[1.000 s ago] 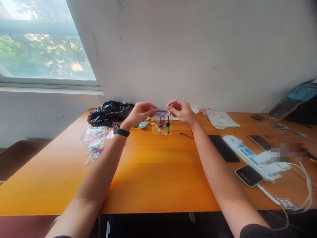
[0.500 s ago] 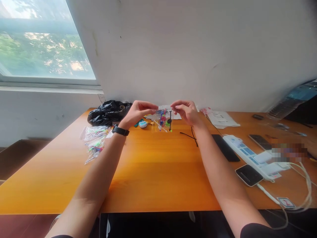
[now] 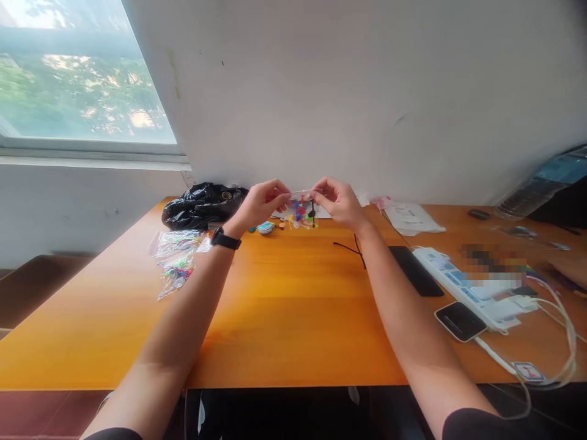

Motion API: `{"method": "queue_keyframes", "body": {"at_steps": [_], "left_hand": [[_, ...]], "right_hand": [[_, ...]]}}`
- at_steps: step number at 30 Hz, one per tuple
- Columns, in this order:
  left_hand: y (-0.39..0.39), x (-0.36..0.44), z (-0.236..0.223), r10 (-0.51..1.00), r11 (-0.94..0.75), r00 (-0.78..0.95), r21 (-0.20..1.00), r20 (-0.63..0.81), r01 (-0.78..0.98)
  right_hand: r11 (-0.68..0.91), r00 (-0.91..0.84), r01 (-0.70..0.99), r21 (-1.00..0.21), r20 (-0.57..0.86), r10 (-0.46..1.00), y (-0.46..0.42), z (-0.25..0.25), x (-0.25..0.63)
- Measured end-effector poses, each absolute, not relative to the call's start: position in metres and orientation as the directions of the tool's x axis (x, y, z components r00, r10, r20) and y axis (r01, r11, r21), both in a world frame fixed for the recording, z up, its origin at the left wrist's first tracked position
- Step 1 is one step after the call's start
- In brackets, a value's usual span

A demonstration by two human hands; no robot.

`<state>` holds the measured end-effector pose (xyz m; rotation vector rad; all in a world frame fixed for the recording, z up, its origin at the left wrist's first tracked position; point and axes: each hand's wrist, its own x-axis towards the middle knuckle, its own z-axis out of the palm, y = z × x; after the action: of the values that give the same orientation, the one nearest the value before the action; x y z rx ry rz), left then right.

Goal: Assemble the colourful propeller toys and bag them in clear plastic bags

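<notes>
A small clear plastic bag [image 3: 300, 214] with colourful little parts inside hangs between my hands above the far side of the table. My left hand [image 3: 265, 205] pinches its upper left edge between thumb and fingers. On the opposite edge, my right hand [image 3: 337, 201] grips the bag the same way. Red, blue, yellow and black pieces show through the plastic; their exact kind is too small to tell. Several more clear bags of coloured parts [image 3: 177, 263] lie on the table left of my left forearm. Just below my left hand sits a small round light-blue item [image 3: 265, 228].
A crumpled black plastic bag [image 3: 202, 208] lies at the back left against the wall. To the right are a white power strip [image 3: 452, 284] with cables, a black flat device [image 3: 415, 272], a phone-like device [image 3: 460, 321], a white packet [image 3: 413, 218] and thin black cords [image 3: 358, 250].
Both hands have moved slightly up and closer together, and the clear bag has risen with them. Its sides now sag nearer each other.
</notes>
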<state>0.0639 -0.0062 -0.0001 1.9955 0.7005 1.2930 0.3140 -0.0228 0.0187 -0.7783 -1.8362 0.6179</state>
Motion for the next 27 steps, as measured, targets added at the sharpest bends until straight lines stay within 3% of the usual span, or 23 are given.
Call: {"method": "queue_keyframes", "body": {"at_steps": [4,8,14,23,27], "left_hand": [[-0.014,0.062,0.008,0.718,-0.645,0.390,0.761,0.576,0.063],[-0.024,0.060,0.017,0.742,-0.627,0.355,0.776,0.568,0.069],[-0.034,0.062,0.024,0.793,-0.594,0.252,0.796,0.554,0.119],[-0.015,0.061,0.001,0.797,-0.410,0.549,0.893,0.251,0.186],[-0.012,0.063,-0.010,0.801,-0.277,0.593,0.930,0.083,0.244]], "right_hand": [[0.629,-0.313,0.147,-0.763,0.568,0.761,-0.029,0.022,0.311],[0.619,-0.229,0.096,-0.779,0.588,0.776,-0.034,0.024,0.310],[0.620,-0.264,0.128,-0.775,0.576,0.774,-0.044,0.030,0.305],[0.504,-0.396,0.223,-0.834,0.396,0.829,-0.025,0.010,0.309],[0.456,-0.506,0.316,-0.832,0.258,0.823,-0.016,-0.001,0.317]]}}
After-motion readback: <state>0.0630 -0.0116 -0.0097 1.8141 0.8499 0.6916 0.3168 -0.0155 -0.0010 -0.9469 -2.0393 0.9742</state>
